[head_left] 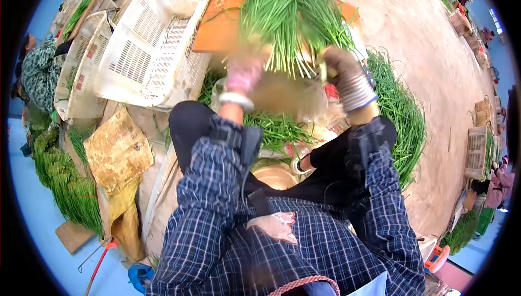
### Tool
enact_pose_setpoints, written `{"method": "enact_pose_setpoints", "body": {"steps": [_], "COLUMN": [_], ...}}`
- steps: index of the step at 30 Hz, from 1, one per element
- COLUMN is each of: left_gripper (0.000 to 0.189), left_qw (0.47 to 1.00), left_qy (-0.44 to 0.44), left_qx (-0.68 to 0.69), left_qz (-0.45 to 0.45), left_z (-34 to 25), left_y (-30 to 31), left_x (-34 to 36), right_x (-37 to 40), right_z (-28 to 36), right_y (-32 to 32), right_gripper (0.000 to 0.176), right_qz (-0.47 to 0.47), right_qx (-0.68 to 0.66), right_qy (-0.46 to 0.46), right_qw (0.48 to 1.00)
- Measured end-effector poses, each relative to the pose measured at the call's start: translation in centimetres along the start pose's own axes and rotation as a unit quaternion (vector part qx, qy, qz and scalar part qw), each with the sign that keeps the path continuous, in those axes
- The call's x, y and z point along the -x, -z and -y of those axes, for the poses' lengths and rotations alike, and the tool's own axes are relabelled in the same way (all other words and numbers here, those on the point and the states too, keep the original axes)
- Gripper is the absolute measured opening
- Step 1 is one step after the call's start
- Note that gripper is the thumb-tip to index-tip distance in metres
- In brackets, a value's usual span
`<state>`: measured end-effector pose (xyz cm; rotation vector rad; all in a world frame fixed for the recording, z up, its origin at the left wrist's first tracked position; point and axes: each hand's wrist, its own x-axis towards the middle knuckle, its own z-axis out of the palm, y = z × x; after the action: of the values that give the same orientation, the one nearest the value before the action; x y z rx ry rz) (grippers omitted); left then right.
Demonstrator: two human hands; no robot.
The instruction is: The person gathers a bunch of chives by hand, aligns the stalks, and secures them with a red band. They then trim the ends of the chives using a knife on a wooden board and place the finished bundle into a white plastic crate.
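Note:
A spread bunch of garlic chives [285, 21] lies on an orange board [220, 21], its pale stalk ends pointing toward me. My left hand [245, 73], in a pink glove, is at the left of those ends; motion smears its fingers. On the right, my right hand [343, 73] wears a brown glove with a pale ribbed cuff. Its fingers curl in beside the stalk ends, around something too blurred to make out. Between and below the hands, loose chive leaves [282, 132] lie near my legs.
A white plastic crate [138, 92] stands left of the board, with another crate [68, 98] beyond it. A large heap of chives [399, 122] lies at my right. More chives [68, 179] and a stained sheet [118, 149] are at far left. Other people [502, 184] sit at the edges.

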<state>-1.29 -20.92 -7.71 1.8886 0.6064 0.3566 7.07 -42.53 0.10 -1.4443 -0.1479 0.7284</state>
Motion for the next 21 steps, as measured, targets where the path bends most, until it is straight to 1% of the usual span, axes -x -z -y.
{"method": "enact_pose_setpoints", "body": {"steps": [1, 2, 3, 4, 6, 7, 9, 10, 12, 13, 14, 16, 17, 18, 19, 21], "left_gripper": [0.065, 0.085, 0.094, 0.103, 0.112, 0.106, 0.097, 0.089, 0.074, 0.071, 0.065, 0.052, 0.048, 0.046, 0.045, 0.041], "left_qw": [0.997, 0.982, 0.951, 0.904, 0.883, 0.894, 0.912, 0.921, 0.939, 0.959, 0.967, 0.979, 0.991, 0.992, 0.993, 0.992], "left_qy": [-0.013, 0.065, 0.042, 0.021, -0.022, -0.073, -0.040, -0.048, -0.065, -0.034, -0.041, -0.054, 0.004, 0.025, 0.046, 0.076], "left_qx": [-0.047, -0.178, -0.306, -0.427, -0.468, -0.442, -0.406, -0.383, -0.337, -0.279, -0.250, -0.191, -0.124, -0.107, -0.090, -0.082], "left_qz": [-0.062, -0.020, -0.024, -0.028, 0.032, 0.000, 0.046, 0.044, 0.041, 0.030, 0.034, 0.046, 0.056, 0.059, 0.061, 0.061], "left_z": [-0.8, -3.1, -2.2, -0.2, 4.6, 4.6, 4.4, 4.8, 5.5, 5.7, 6.4, 7.8, 8.4, 9.2, 9.3, 9.5], "left_y": [0.9, 2.0, 1.5, 0.5, -1.0, -0.1, 0.8, 1.0, 1.5, 1.7, 2.0, 2.6, 2.8, 2.8, 2.8, 2.9], "left_x": [-1.2, -1.7, -3.1, -4.7, -7.6, -7.6, -7.7, -7.8, -7.9, -8.4, -8.7, -9.4, -10.1, -10.6, -10.8, -11.1], "right_x": [0.9, 1.4, 1.3, 1.0, 1.1, 2.5, 1.0, -0.2, -5.0, -7.3, -8.8, -12.7, -11.7, -10.2, -8.9, -7.5], "right_z": [1.6, 3.0, 4.5, 5.9, 7.9, 9.0, 8.4, 7.8, 3.5, 1.1, -1.1, -7.8, -7.6, -7.6, -6.6, -6.0], "right_y": [0.1, 0.3, 1.2, 1.7, 0.2, -1.3, -1.9, -2.0, -2.4, -2.8, -3.3, -1.8, -2.4, -2.9, -3.8, -5.3], "right_gripper": [0.018, 0.022, 0.024, 0.026, 0.029, 0.029, 0.020, 0.016, 0.022, 0.025, 0.029, 0.042, 0.044, 0.046, 0.040, 0.036], "right_qz": [-0.010, -0.021, -0.016, -0.009, -0.035, -0.084, -0.110, -0.121, -0.133, -0.130, -0.129, -0.093, -0.112, -0.133, -0.163, -0.136], "right_qx": [-0.019, -0.038, -0.070, -0.099, -0.098, -0.051, 0.136, 0.228, 0.374, 0.437, 0.476, 0.617, 0.604, 0.593, 0.579, 0.567], "right_qy": [0.052, 0.109, 0.140, 0.170, 0.350, 0.306, 0.253, 0.222, 0.091, 0.023, -0.049, -0.074, -0.091, -0.109, -0.104, 0.021], "right_qw": [0.998, 0.993, 0.988, 0.980, 0.931, 0.947, 0.951, 0.940, 0.913, 0.890, 0.868, 0.778, 0.783, 0.786, 0.792, 0.812]}}
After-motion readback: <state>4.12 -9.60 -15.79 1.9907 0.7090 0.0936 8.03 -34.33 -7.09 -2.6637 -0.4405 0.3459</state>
